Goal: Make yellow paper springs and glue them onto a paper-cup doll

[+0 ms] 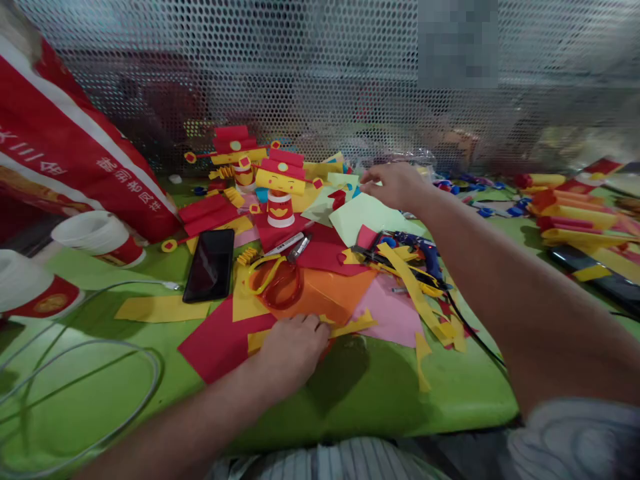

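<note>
- resting at six o'clock: left hand [294, 347] curled over yellow paper strip [363, 323], can't tell if pinched
- at two o'clock: right hand [397, 185] beside pale green paper [367, 217], grip hidden too

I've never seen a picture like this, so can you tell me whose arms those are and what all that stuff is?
There's no robot here, just a person's two bare hands. The camera sits on that person's head, looking forward and down, so you see almost what they see. On the green table are a black phone, orange paper, white cups and a paper figure with a red hat. The left hand rests on some yellow paper. The right hand reaches out beside pale green paper. I can't tell whether either hand is gripping anything.
</note>
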Tool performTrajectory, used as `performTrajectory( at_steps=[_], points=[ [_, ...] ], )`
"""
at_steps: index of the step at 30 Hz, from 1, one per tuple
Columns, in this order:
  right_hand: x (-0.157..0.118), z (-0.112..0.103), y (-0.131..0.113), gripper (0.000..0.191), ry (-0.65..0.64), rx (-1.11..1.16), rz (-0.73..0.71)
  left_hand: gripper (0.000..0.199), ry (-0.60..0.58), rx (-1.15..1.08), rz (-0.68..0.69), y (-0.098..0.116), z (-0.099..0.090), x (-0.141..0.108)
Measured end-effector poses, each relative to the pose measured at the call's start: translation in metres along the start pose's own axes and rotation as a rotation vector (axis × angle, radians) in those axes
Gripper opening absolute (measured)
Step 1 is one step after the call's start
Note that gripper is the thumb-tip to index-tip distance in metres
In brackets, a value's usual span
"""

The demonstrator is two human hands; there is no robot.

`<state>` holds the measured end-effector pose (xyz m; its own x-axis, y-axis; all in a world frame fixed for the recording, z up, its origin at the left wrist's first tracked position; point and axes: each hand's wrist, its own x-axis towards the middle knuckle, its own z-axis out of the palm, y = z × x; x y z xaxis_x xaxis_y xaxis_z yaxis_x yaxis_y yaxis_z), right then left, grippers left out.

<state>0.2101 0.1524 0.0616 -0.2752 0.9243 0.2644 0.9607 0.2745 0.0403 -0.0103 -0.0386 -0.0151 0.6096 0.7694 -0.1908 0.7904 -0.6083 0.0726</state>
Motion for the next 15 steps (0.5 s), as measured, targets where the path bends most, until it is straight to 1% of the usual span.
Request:
performTrajectory(
  at_steps=[3, 6, 11, 15],
  points=[
    [0.039, 0.018, -0.005, 0.027, -0.098, -0.039, 0.002, 0.024, -0.031, -0.036, -0.038, -0.001, 0.0, 0.002],
    [0.06, 0.034, -0.021, 0.035, -0.202, -0.1, -0.076, 0.027, -0.042, -0.039, -0.053, -0.004, -0.002, 0.001],
    [0.072, 0.063, -0.049, 0.039, -0.361, -0.118, -0.18, 0.029, -0.066, -0.061, -0.061, -0.004, -0.004, 0.001],
    [0.077, 0.085, -0.059, 0.035, -0.485, -0.089, -0.273, 0.029, -0.08, -0.076, -0.055, -0.005, -0.001, 0.001]
  ],
)
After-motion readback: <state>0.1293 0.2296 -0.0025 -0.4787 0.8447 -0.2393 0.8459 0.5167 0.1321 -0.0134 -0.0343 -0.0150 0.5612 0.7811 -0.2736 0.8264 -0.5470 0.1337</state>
